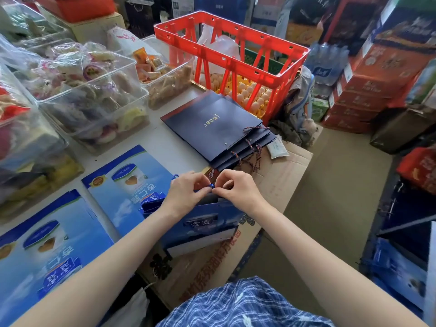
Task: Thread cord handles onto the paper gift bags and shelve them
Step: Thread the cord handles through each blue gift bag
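A blue cord [211,186] was pinched between the fingers of the left hand [186,192] and right hand [238,190], directly above the top edge of a blue gift bag [203,228] held over a cardboard box [278,175]. Both hands were equally near. Finished dark bags [212,123] were stacked just beyond on the surface [153,138]; open room was judged rightward.

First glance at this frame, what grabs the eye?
The bright red crate at top centre, with trays of eggs inside. Below it, a fanned stack of dark navy gift bags lies on the table. At centre, the left hand and right hand pinch a blue cord over a blue gift bag.
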The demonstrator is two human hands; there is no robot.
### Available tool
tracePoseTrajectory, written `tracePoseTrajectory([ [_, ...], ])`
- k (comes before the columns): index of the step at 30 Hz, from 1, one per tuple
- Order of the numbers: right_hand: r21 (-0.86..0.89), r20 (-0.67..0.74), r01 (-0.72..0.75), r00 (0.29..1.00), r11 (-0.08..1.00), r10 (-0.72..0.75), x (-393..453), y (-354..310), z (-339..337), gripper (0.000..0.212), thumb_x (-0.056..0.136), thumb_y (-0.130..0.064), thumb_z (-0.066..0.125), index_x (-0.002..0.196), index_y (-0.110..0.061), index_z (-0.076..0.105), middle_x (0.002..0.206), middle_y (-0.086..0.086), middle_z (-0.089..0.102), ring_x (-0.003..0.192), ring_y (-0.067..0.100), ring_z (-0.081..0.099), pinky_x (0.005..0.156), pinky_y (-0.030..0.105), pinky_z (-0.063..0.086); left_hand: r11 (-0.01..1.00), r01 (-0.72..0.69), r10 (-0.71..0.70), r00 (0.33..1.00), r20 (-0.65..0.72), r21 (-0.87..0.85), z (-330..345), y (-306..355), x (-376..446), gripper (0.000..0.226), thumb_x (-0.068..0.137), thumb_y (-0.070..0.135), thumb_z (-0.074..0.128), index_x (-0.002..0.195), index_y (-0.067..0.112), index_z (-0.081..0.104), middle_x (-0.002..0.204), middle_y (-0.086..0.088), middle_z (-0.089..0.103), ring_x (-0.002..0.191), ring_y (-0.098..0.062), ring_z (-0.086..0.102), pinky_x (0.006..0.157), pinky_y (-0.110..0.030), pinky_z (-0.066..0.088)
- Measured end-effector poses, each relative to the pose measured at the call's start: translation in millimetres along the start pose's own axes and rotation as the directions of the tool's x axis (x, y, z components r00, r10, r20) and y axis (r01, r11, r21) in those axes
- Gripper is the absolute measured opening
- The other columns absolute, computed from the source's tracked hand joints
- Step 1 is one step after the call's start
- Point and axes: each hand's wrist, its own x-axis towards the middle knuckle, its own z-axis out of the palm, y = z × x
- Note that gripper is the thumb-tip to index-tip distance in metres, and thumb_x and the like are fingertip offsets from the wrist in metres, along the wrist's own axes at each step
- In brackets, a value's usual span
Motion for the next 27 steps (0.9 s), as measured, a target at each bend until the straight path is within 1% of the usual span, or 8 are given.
tracePoseTrajectory([
  [2,-0.071,-0.007,0.068,0.998,0.995,-0.068,0.1,3.0,2.9,0.010,0.081,-0.018,0.072,0.079,-0.016,0.062,0.079,-0.004,0.064,0.071,0.015,0.061,0.070,0.028,0.051,1.000,-0.014,0.014,1.000,0.010,-0.004,0.7,-5.3,2.3,0.005,0.083,0.024,0.068,0.082,0.023,0.063,0.080,0.008,0.054,0.070,-0.001,0.047,0.084,-0.032,0.037],
  [4,-0.144,-0.025,0.119,0.992,0.982,-0.124,1.5,3.8,3.3,0.011,0.080,-0.020,0.072,0.082,-0.015,0.062,0.082,-0.003,0.065,0.069,0.016,0.057,0.071,0.035,0.051,1.000,0.006,-0.004,0.997,0.081,-0.023,-2.7,-8.4,8.1,0.007,0.084,0.026,0.066,0.081,0.026,0.060,0.077,0.011,0.050,0.066,0.001,0.045,0.080,-0.030,0.038],
  [9,-0.169,-0.078,0.271,0.955,0.947,-0.287,8.0,-0.8,2.4,0.008,0.078,-0.004,0.071,0.080,-0.004,0.063,0.080,0.005,0.061,0.067,0.015,0.053,0.066,0.031,0.047,1.000,0.019,-0.016,0.992,0.123,-0.019,-1.9,-12.8,16.4,0.009,0.088,0.029,0.061,0.081,0.029,0.055,0.072,0.018,0.052,0.069,0.004,0.048,0.085,-0.033,0.037],
  [11,-0.121,-0.088,0.290,0.950,0.949,-0.301,10.4,-0.8,2.8,0.009,0.076,0.001,0.071,0.079,-0.003,0.064,0.078,0.005,0.062,0.067,0.018,0.057,0.066,0.028,0.048,0.999,0.024,-0.020,0.994,0.106,-0.037,-2.5,-14.0,17.5,0.008,0.088,0.026,0.061,0.082,0.025,0.056,0.073,0.017,0.051,0.068,0.002,0.047,0.078,-0.028,0.038],
  [14,-0.081,-0.103,0.276,0.953,0.958,-0.283,12.0,2.5,4.7,0.010,0.076,0.004,0.069,0.081,-0.004,0.065,0.080,0.003,0.064,0.072,0.021,0.061,0.069,0.031,0.050,0.991,0.054,-0.037,0.990,0.137,-0.125,-7.1,-14.0,18.5,0.007,0.087,0.019,0.062,0.081,0.021,0.058,0.072,0.012,0.053,0.067,-0.006,0.047,0.062,-0.014,0.036],
  [17,-0.028,-0.091,0.233,0.968,0.972,-0.235,10.6,1.8,7.7,0.010,0.080,0.003,0.066,0.086,-0.005,0.067,0.081,0.004,0.069,0.074,0.020,0.064,0.074,0.031,0.052,0.982,0.054,-0.028,0.989,0.146,-0.180,-9.4,-13.0,18.1,0.020,0.084,0.011,0.062,0.074,0.027,0.055,0.072,0.004,0.055,0.065,-0.012,0.048,0.058,-0.010,0.036],
  [23,0.116,-0.114,0.110,0.989,0.987,-0.097,11.5,-1.4,7.2,0.009,0.081,0.000,0.068,0.085,-0.007,0.071,0.080,-0.001,0.069,0.075,0.010,0.066,0.078,0.020,0.054,0.973,0.015,0.002,0.997,0.075,-0.231,-9.8,-9.4,14.1,0.012,0.083,0.007,0.064,0.079,0.018,0.060,0.072,0.006,0.059,0.060,0.009,0.053,0.059,-0.005,0.039],
  [27,0.151,-0.167,0.075,0.985,0.986,-0.049,12.4,-2.4,10.2,0.010,0.082,0.000,0.067,0.085,-0.008,0.072,0.087,0.002,0.072,0.080,0.011,0.067,0.079,0.017,0.053,0.962,0.015,-0.008,1.000,0.027,-0.271,-7.0,-11.4,14.7,0.008,0.084,0.011,0.065,0.083,0.018,0.064,0.071,0.008,0.061,0.058,0.001,0.051,0.058,-0.007,0.038],
])
